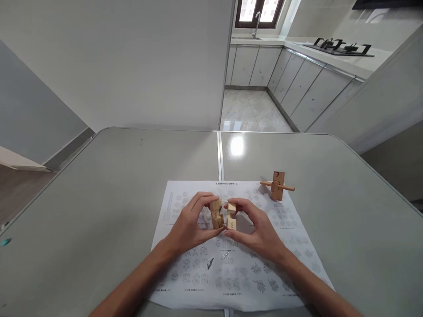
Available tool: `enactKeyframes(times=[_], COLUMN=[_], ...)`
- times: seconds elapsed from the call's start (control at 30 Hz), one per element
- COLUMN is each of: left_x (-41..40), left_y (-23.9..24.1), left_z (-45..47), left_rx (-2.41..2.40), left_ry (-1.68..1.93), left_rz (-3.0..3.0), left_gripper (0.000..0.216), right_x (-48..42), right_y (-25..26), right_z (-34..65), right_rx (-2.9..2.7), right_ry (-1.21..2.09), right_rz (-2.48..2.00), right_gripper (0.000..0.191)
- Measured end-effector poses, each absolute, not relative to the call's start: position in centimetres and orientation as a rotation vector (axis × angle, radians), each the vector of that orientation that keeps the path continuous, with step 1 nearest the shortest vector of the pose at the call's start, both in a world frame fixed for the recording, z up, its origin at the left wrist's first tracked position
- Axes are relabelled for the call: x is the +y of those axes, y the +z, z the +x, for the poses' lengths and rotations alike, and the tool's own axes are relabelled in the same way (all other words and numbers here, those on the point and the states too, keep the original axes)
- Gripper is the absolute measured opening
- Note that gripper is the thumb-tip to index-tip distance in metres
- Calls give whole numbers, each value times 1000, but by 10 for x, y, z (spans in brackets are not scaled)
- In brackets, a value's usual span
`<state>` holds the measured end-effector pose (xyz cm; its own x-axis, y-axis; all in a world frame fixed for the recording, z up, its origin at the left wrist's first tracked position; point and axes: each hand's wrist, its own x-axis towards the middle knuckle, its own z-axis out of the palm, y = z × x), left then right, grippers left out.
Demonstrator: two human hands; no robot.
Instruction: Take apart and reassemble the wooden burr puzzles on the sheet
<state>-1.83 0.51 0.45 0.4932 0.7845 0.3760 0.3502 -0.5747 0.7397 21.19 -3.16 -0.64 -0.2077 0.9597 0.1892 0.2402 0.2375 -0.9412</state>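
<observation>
Over the middle of a printed instruction sheet (194, 286), my left hand (190, 222) grips a joined group of notched wooden puzzle pieces (216, 213) between thumb and fingers. Beside it, my right hand (254, 224) pinches a single pale notched wooden puzzle piece (231, 215), which has a dark mark near its lower end. The two held parts stand upright side by side with a narrow gap between them. To the right, at the sheet's upper right edge, a wooden block with a crossing stick (277, 187) rests by itself; its top bears a dark mark.
The sheet lies on a glossy grey table (99, 211) split by a metal seam (220, 154). Two small torn silvery scraps (210, 263) lie on the sheet. A small teal object (5, 242) sits at the far left. Beyond are a wall and a kitchen with a gas hob (340, 47).
</observation>
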Motion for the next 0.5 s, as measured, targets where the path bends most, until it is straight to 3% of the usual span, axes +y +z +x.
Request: enactKeyframes(times=[0.23, 0.5], left_x=[-1, -5], left_y=[-4, -3], left_z=[-14, -7], left_rx=[904, 846], left_ry=[1047, 1090], left_rz=[2391, 2665], left_gripper=[66, 54], right_x=[-36, -38], right_y=[-8, 6], right_z=[204, 199], right_rx=[-1680, -1626], right_ry=[924, 1050], right_rz=[-1188, -1264], right_gripper=[61, 38])
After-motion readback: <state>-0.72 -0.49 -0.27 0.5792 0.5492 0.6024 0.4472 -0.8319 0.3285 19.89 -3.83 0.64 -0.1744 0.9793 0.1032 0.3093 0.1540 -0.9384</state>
